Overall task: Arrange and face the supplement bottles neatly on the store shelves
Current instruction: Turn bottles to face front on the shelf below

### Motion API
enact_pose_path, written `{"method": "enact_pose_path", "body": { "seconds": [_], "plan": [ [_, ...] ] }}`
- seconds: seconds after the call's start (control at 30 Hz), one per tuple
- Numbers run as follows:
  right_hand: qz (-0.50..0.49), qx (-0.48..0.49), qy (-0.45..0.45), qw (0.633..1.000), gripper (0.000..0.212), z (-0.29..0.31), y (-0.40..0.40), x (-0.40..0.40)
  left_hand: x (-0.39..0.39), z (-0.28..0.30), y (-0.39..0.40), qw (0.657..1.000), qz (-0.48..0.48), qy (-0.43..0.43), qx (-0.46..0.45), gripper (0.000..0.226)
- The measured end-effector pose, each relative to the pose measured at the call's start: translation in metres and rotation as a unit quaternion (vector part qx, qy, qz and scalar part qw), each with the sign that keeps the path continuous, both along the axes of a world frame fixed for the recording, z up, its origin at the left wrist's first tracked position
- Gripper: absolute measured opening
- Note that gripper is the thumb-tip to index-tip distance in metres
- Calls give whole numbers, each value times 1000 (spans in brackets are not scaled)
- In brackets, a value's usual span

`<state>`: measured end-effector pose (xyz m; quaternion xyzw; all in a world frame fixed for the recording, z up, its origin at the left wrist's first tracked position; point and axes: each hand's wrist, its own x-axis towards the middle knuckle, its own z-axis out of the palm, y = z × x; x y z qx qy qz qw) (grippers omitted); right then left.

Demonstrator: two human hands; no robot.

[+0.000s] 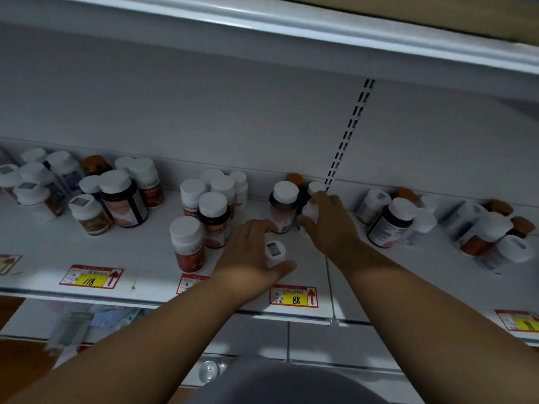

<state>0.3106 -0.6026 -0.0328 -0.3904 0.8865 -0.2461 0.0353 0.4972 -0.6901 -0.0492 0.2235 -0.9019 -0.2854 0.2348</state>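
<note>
Supplement bottles with white caps stand in loose groups on a white store shelf [151, 258]. My left hand [248, 252] wraps around a small white-capped bottle [274, 249] near the shelf's front edge, above the "88" price tag [294, 296]. My right hand [326, 223] grips another white-capped bottle [310, 212] just behind it, beside a dark bottle with a white cap [284, 207]. That bottle's body is mostly hidden by my fingers.
A cluster of bottles [204, 217] stands to the left of my hands and a larger one [87, 193] at the far left. More bottles [390, 220] lean at the right, blurred. An upper shelf [320, 33] overhangs. A slotted upright [347, 135] divides the back panel.
</note>
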Motion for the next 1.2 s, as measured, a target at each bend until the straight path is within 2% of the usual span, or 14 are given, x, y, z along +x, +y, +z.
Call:
{"method": "enact_pose_path", "body": {
  "seconds": [0.1,0.17,0.27,0.33,0.4,0.47,0.5,0.6,0.7,0.87,0.93,1.0,1.1,1.2],
  "plan": [
    [-32,-13,21,999,36,-1,-1,-6,-1,6,0,1000,-5,-13,-3,69],
    [-35,-26,2,999,29,2,1,-11,-2,10,0,1000,-11,-10,-1,68],
    [-71,-135,-67,986,17,5,12,-8,-4,18,5,1000,-22,10,1,69],
    [-91,-267,-144,949,7,6,24,3,-6,23,8,999,-25,19,5,72],
    [-95,-389,-244,883,15,13,33,17,-10,28,13,999,-33,19,18,78],
    [-101,-435,-319,836,24,25,34,33,-10,35,19,998,-53,6,45,85],
    [-95,-431,-324,837,26,31,32,40,-8,37,22,996,-67,5,62,87],
    [-32,-364,-264,893,23,46,27,64,6,40,33,990,-97,39,91,82],
    [41,-321,-241,915,13,54,26,84,24,44,39,988,-88,71,109,74],
    [163,-298,-216,915,10,56,29,125,75,40,50,993,15,81,90,70],
    [203,-275,-242,908,14,52,24,146,96,34,51,992,46,76,92,62],
    [228,-259,-256,903,19,45,18,168,119,28,50,990,65,79,94,54],
    [260,-260,-267,891,20,39,2,196,152,21,36,988,88,81,94,54],
    [249,-254,-261,897,21,35,-25,218,175,13,9,987,101,72,104,54]
  ]
}}
